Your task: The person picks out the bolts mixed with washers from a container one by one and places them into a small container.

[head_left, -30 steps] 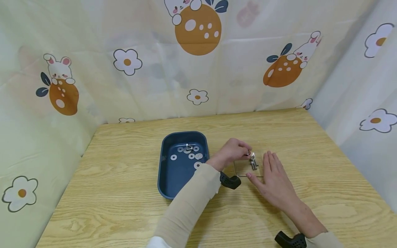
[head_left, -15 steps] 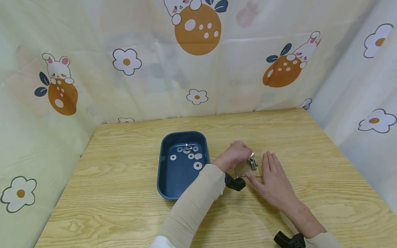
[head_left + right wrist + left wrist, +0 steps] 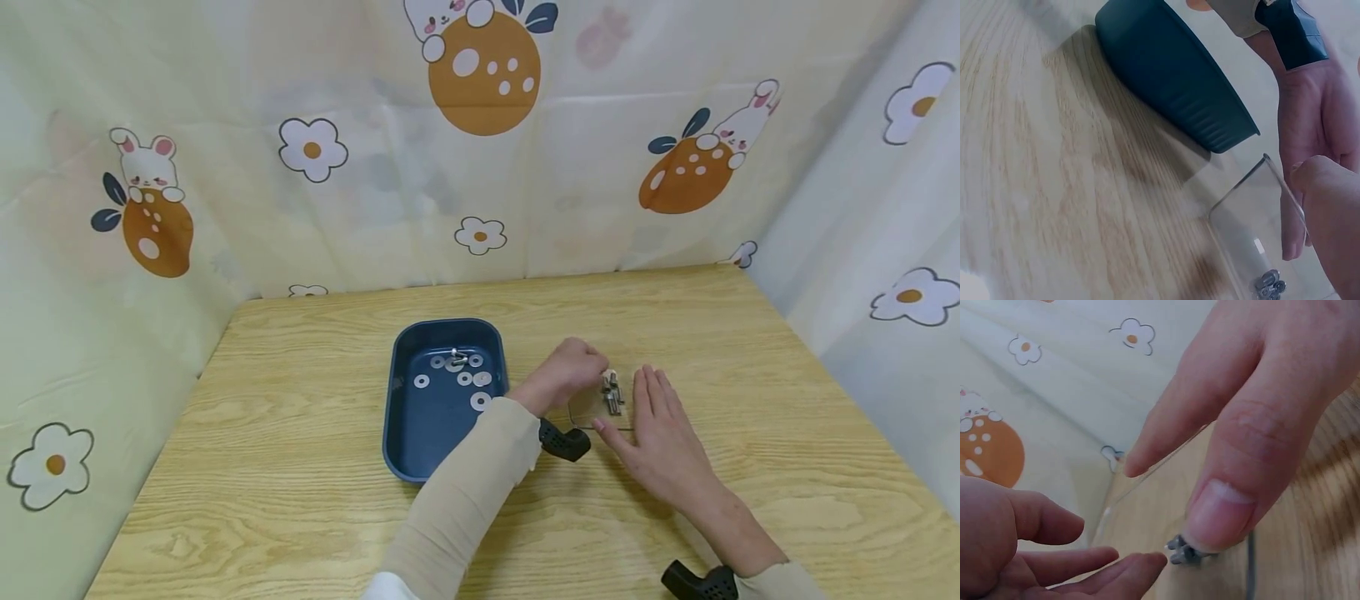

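Observation:
A clear plastic box (image 3: 588, 412) stands right of the tray, with a few short metal screws (image 3: 612, 395) lying in it. My left hand (image 3: 567, 371) is at the box's left side, back of the hand up. In the left wrist view its thumb is apart from its loosely bent fingers (image 3: 1129, 575), near the screws, and I see nothing between them. My right hand (image 3: 667, 437) lies along the box's right side, fingers straight and together, thumb spread at the front edge. The right wrist view shows the box's thin rim (image 3: 1238, 184) close to both hands.
A dark blue tray (image 3: 388, 417) stands left of the box, holding several flat washers (image 3: 422, 381) and a few screws (image 3: 459, 358). Both stand on a wooden table (image 3: 285, 433). A printed curtain (image 3: 360, 217) hangs behind it and along the sides.
My left hand turned over the box's left side, and its fingertips are now hidden in the head view. The screws in the box shifted slightly. My right hand stayed in place.

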Motion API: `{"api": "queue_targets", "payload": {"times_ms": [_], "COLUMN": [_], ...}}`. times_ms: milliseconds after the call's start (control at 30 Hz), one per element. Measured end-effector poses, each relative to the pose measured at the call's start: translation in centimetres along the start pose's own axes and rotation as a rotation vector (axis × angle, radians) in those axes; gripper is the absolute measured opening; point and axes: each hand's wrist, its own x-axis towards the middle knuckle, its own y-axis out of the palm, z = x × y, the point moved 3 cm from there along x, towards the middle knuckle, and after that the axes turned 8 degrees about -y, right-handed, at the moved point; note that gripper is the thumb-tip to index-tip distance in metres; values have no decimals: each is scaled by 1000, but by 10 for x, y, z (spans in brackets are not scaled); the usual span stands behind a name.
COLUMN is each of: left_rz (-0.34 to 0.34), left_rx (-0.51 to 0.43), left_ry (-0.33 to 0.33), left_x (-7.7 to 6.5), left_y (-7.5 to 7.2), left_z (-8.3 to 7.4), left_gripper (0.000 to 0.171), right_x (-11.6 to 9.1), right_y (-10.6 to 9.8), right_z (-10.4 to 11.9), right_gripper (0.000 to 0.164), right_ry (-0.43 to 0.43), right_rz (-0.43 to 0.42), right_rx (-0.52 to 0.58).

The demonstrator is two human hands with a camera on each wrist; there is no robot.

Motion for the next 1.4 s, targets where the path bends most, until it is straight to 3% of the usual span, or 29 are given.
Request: {"api": "queue_targets", "payload": {"times_ms": [167, 367, 800, 1067, 1400], "left_rz": [44, 115, 125, 77, 47], "left_rx": [-99, -275, -239, -236, -305], "left_ry": [27, 17, 84, 66, 81], "left_x": [-2, -5, -13, -18, -22], "left_y": [-11, -25, -65, -88, -112], "left_z": [-2, -1, 3, 10, 20], "left_gripper": [19, 37, 39, 39, 38], "right_x": [4, 9, 19, 24, 29], "right_y": [0, 0, 5, 8, 14], "right_z": [5, 14, 35, 49, 65], "right_gripper": [98, 98, 97, 97, 96], "right_ry": [-12, -29, -58, -85, -134], "right_rz": [-6, 6, 40, 27, 35], "right_rx": [-4, 8, 36, 38, 24]}}
